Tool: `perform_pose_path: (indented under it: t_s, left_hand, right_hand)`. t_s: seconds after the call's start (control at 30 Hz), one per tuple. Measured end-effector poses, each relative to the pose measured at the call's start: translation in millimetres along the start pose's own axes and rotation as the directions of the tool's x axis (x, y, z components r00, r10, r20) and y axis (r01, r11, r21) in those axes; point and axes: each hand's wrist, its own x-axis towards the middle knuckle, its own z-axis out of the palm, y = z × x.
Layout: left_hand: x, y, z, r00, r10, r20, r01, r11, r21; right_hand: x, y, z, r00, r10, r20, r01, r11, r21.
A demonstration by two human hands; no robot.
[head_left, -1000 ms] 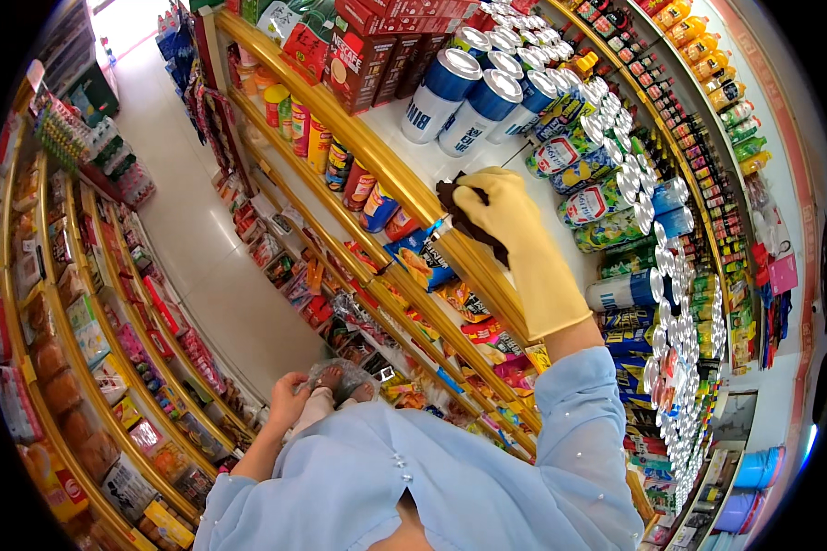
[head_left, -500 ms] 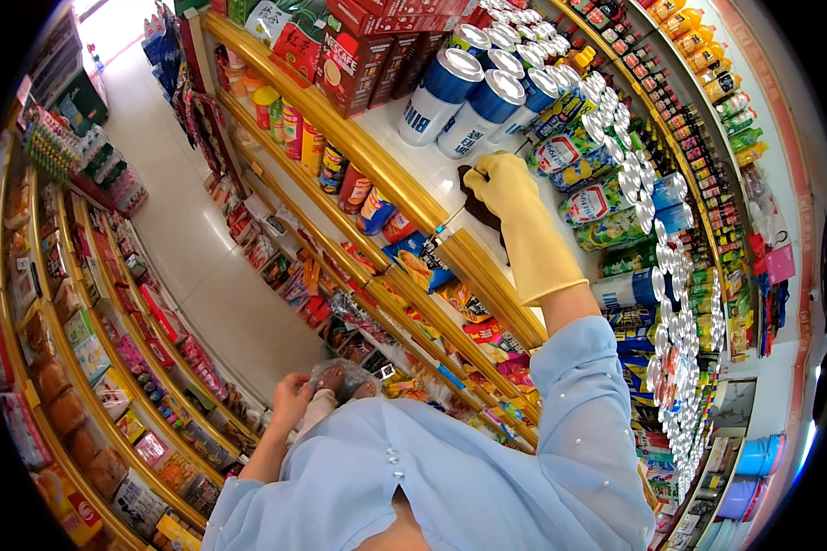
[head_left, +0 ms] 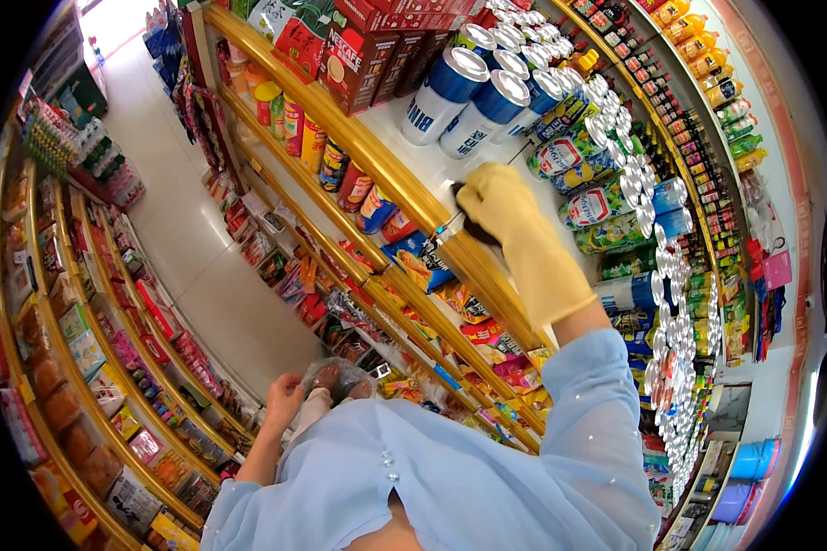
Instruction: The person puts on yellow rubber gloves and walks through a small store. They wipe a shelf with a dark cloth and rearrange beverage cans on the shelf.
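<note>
My right hand (head_left: 515, 234) wears a yellow rubber glove and is closed over a dark brown cloth (head_left: 477, 230), pressed to the white shelf top (head_left: 413, 170). Most of the cloth is hidden under the glove. Just beyond stand large blue-and-white cans (head_left: 481, 115). Green-and-yellow cans (head_left: 583, 163) lie or lean to the right of the glove. Bare and low by my left side, my left hand (head_left: 285, 397) has its fingers curled at the edge of a crumpled clear plastic bag (head_left: 340, 375), through which my feet show.
A gold rail (head_left: 413, 202) edges the shelf, with snack packets (head_left: 418, 262) on tiers below. Red-brown boxes (head_left: 358, 73) stand at the far end. Many silver-topped cans (head_left: 675, 367) line the right. Across the tiled aisle (head_left: 193, 234) runs another stocked shelf (head_left: 92, 367).
My gloved right hand and the cloth have slid nearer to me, toward the shelf's gold edge. Less of the cloth shows now. My left hand has barely moved.
</note>
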Motion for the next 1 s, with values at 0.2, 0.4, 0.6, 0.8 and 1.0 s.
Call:
perform_pose_path:
  t_s: [0.2,0.4,0.6,0.8,1.0]
  left_hand:
    - [0,-14,11,0.999,-0.046,0.028,0.045,0.998,0.038]
    - [-2,-15,12,0.999,-0.040,0.038,0.042,0.998,-0.057]
    - [-12,-4,17,0.988,-0.133,0.073,0.131,0.991,0.042]
    - [3,35,37,0.991,-0.037,0.131,0.034,0.999,0.025]
    - [7,12,35,0.990,-0.024,0.140,0.040,0.993,-0.113]
  right_hand:
    - [2,2,-2,1.000,0.025,-0.011,-0.026,0.999,-0.040]
    - [13,17,-2,0.925,0.373,-0.075,-0.372,0.928,0.022]
    - [0,15,19,0.975,-0.098,-0.201,0.085,0.994,-0.075]
    - [-19,4,4,0.907,-0.384,-0.174,0.409,0.901,0.144]
    - [-11,20,10,0.971,0.223,-0.081,-0.190,0.935,0.301]
